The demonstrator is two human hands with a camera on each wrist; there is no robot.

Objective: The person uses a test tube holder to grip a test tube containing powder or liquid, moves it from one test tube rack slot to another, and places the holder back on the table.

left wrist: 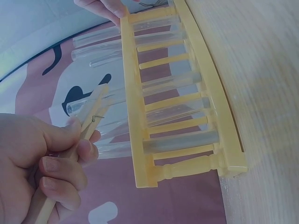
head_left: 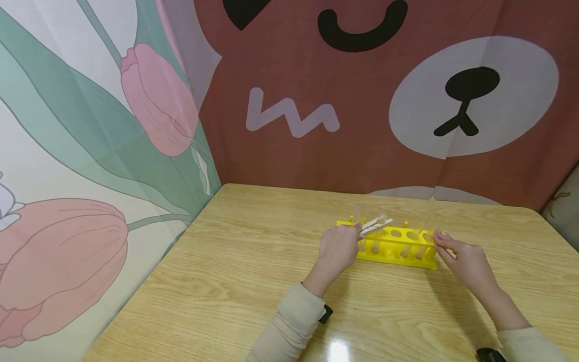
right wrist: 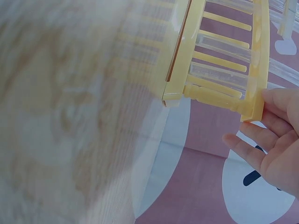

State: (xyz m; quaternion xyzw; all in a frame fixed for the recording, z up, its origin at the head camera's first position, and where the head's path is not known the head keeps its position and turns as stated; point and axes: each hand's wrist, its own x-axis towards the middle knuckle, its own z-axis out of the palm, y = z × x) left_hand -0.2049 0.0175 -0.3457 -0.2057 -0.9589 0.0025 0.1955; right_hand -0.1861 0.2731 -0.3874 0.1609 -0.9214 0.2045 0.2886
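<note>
A yellow test tube rack (head_left: 391, 259) stands on the table with several clear glass test tubes (left wrist: 182, 140) upright in its holes. My left hand (head_left: 338, 246) is at the rack's left end and grips a wooden test tube clamp (left wrist: 93, 112), thumb on one side and fingers curled round the handle. The clamp's tip lies at the upper part of one tube (left wrist: 74, 108); whether its jaws enclose the glass I cannot tell. At the other end, my right hand (head_left: 470, 261) holds the corner of the rack's top plate (right wrist: 256, 100) between thumb and fingers.
The wooden table (head_left: 217, 281) extends around the rack. Behind it hangs a cloth (head_left: 289, 161) with a bear print, and a tulip-print cloth (head_left: 90, 151) hangs along the left side. Several tubes stick up well above the rack's top plate.
</note>
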